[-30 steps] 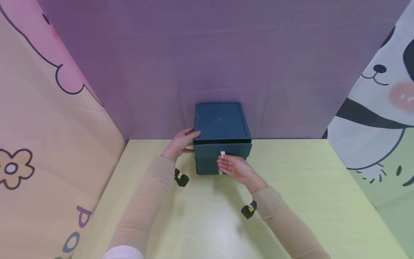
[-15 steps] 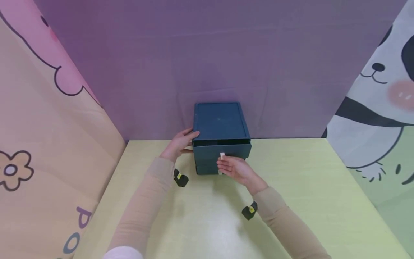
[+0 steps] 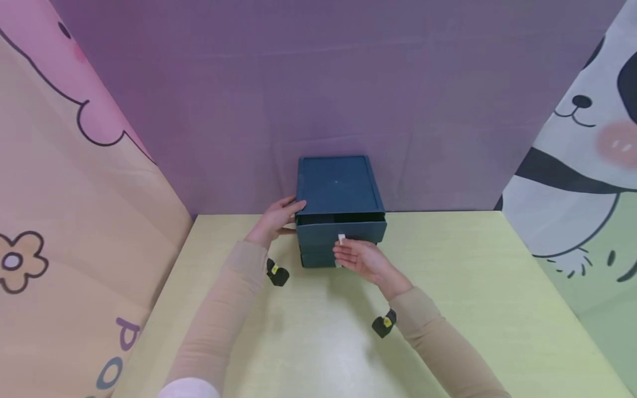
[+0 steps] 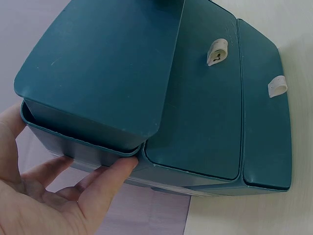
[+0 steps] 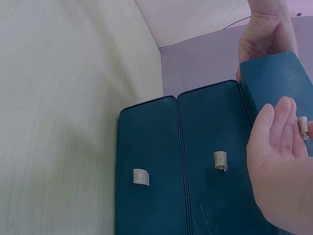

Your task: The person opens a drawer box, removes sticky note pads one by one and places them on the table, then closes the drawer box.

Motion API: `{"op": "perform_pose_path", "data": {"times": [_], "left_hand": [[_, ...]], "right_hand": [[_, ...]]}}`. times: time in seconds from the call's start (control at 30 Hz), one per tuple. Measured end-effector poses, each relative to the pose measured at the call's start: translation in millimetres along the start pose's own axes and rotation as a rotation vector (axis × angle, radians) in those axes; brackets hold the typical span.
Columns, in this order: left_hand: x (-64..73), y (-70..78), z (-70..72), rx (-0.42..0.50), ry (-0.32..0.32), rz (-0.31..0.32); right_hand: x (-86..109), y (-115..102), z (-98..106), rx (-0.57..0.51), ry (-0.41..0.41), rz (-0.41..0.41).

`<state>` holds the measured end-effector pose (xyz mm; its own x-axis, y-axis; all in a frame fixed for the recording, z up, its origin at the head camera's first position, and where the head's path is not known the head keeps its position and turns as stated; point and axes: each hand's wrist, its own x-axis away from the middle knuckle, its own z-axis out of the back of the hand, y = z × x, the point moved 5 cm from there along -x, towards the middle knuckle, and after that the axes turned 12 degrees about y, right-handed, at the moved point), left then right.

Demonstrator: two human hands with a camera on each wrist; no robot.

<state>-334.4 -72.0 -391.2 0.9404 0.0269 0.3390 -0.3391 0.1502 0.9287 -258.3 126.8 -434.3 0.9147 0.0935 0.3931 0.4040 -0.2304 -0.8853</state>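
A dark blue-green drawer cabinet (image 3: 338,185) stands at the back of the table. Its top drawer (image 4: 102,73) is pulled part way out, while the middle drawer (image 4: 195,117) and bottom drawer (image 4: 266,137) sit flush. With thumb and fingertips, my right hand (image 3: 365,261) pinches the white pull tab (image 5: 303,128) on the top drawer, its other fingers extended. At the cabinet's left side my left hand (image 3: 275,221) rests, fingers spread against the side wall and thumb at the top edge. The top drawer's inside is mostly hidden in shadow.
A pale wood-look table (image 3: 318,331) extends in front and to both sides. Right behind the cabinet hangs a purple backdrop (image 3: 338,99). Printed cartoon panels flank the table, with a panda (image 3: 562,221) on the right. Black wrist cameras hang under both wrists.
The top drawer has slid slightly farther out toward me, with my right hand still on its tab. My left hand keeps its place on the cabinet's side.
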Motion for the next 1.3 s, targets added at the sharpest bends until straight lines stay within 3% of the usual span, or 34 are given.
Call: {"op": "perform_pose_path", "data": {"times": [0.8, 1.3], "left_hand": [[1.3, -0.5, 1.2, -0.007, -0.012, -0.026], [0.1, 0.3, 0.4, 0.006, -0.002, 0.003]], "right_hand": [[8.2, -0.3, -1.5, 0.010, 0.004, -0.002], [8.0, 4.0, 2.2, 0.040, -0.019, 0.011]]}}
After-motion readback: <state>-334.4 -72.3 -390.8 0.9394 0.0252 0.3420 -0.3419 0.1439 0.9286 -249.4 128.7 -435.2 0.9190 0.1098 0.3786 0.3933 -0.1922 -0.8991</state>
